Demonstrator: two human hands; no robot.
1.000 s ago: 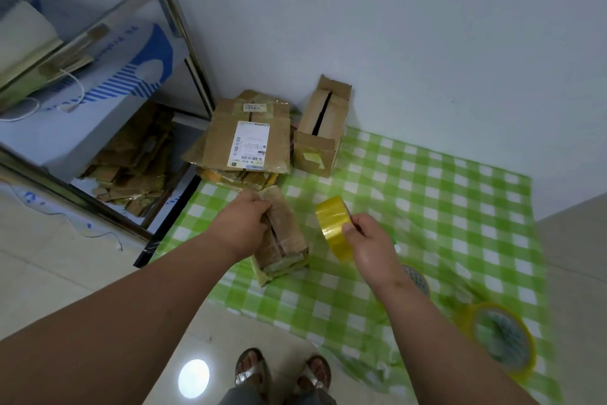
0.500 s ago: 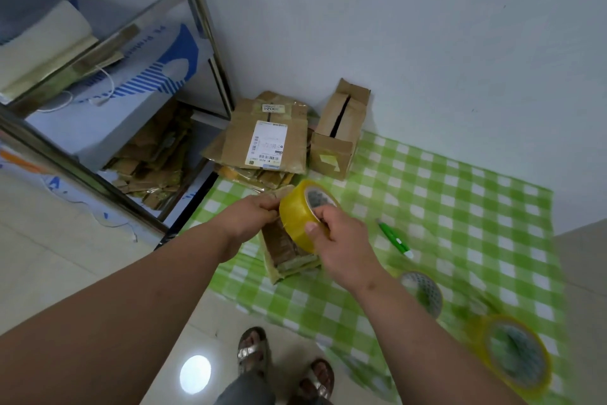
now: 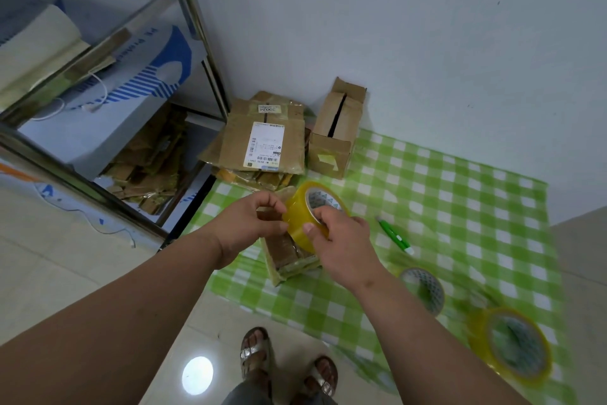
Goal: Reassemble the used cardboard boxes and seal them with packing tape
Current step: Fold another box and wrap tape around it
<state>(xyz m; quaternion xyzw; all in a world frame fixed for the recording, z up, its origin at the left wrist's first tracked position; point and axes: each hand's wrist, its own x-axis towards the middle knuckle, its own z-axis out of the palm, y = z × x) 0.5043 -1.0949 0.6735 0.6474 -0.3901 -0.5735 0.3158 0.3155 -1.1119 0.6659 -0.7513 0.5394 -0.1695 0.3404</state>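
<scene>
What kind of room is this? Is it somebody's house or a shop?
Probably a storeroom corner or a small packing spot, though I can't be sure. Flattened used cardboard boxes are stacked on a checked cloth on the tiled floor, a metal shelf rack holds more cardboard, and spare tape rolls lie nearby.

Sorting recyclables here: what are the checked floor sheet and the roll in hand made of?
Checked sheet: likely thin plastic, glossy, wrinkled at its edges. Tape roll, held by the right hand: glossy, translucent yellow plastic film, seemingly on a printed card core.
</scene>
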